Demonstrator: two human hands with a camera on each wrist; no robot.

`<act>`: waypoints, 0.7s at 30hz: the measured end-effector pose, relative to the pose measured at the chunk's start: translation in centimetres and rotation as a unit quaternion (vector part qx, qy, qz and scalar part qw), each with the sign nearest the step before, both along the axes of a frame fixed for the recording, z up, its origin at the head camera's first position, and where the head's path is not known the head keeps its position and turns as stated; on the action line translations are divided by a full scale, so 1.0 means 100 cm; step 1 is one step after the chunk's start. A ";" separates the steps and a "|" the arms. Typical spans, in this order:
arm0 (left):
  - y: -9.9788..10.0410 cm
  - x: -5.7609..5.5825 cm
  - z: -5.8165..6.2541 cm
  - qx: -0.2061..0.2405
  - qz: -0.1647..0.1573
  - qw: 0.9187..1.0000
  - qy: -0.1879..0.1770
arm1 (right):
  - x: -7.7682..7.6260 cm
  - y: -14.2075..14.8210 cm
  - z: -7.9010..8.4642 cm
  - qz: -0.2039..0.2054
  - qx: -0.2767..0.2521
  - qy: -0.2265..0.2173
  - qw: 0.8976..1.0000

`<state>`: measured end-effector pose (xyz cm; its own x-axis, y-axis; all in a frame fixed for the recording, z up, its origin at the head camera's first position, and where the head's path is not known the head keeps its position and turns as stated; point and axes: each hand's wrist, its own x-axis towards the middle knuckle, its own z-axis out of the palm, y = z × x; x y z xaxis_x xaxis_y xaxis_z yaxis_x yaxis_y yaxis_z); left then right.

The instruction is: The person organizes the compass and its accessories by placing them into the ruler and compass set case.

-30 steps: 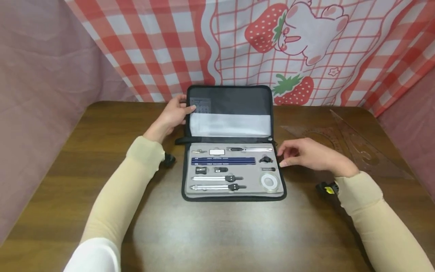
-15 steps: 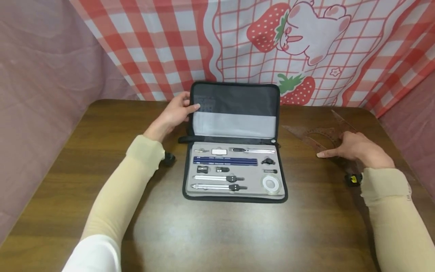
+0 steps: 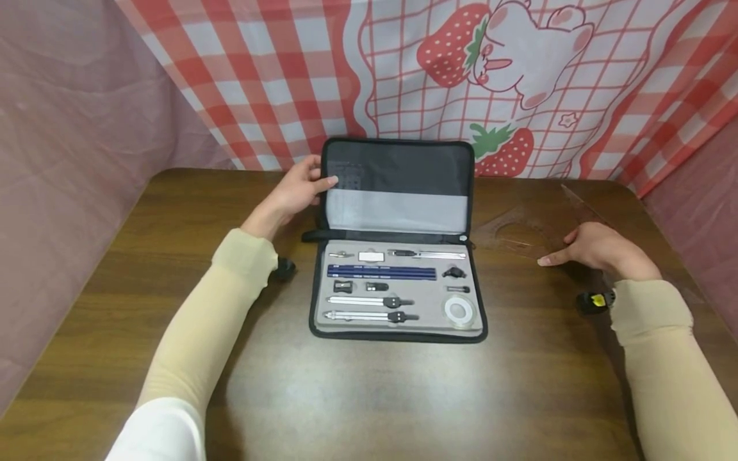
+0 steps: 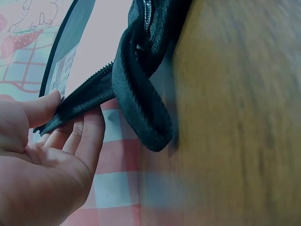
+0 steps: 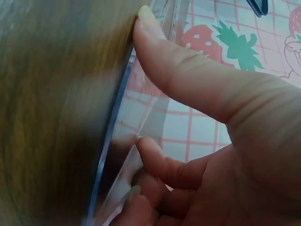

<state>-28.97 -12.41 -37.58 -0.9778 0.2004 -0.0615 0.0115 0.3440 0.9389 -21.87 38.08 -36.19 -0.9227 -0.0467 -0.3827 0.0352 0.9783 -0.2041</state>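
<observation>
My left hand (image 3: 296, 187) grips the left edge of the raised lid (image 3: 398, 168), thumb on its inner face and fingers behind. The lid belongs to a black zip case of drawing tools, lying open at the table's middle. Its grey tray (image 3: 423, 299) holds two silver compasses, blue pencils (image 3: 382, 273), a white eraser (image 3: 371, 257), a sharpener (image 3: 343, 286) and a white ring-shaped roll (image 3: 459, 310). To the right, my right hand (image 3: 602, 248) pinches a clear set square (image 3: 519, 229) at its edge, fingers curled under the thumb. The right wrist view shows the clear plastic (image 5: 141, 103) close up.
A second clear set square (image 3: 578, 200) shows behind my right hand, partly hidden by it. A strap loop (image 4: 141, 103) sticks out from the case's left side. Behind the wooden table (image 3: 369, 400) hangs a red checked cloth (image 3: 271, 70) with strawberries.
My right hand has left the case's right edge and moved right to the clear set squares. One set square has turned under it. The left hand keeps hold of the lid, which shifted slightly right.
</observation>
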 end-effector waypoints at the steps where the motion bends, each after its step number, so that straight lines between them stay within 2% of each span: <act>1: 0.000 0.000 0.000 0.001 0.000 1.000 0.000 | 0.000 0.001 -0.001 0.000 -0.006 -0.001 1.000; 7: 0.000 0.000 0.000 0.000 -0.003 1.000 0.002 | -0.001 0.003 -0.002 0.004 -0.030 -0.004 1.000; 12: -0.001 0.001 0.000 0.003 -0.005 1.000 0.002 | 0.001 -0.007 -0.001 0.012 -0.046 0.025 0.999; 17: -0.001 0.001 0.001 0.000 -0.007 1.000 0.003 | -0.003 -0.025 -0.006 0.075 -0.063 0.084 0.992; 21: -0.001 0.000 0.002 0.002 -0.009 1.000 0.005 | -0.004 -0.031 -0.010 0.108 -0.080 0.074 0.988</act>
<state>-28.94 -12.49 -37.36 -0.9746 0.2180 -0.0517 0.0261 0.3397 0.9402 -22.30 35.00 -37.24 -0.9298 -0.2981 -0.2157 -0.2137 0.9147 -0.3430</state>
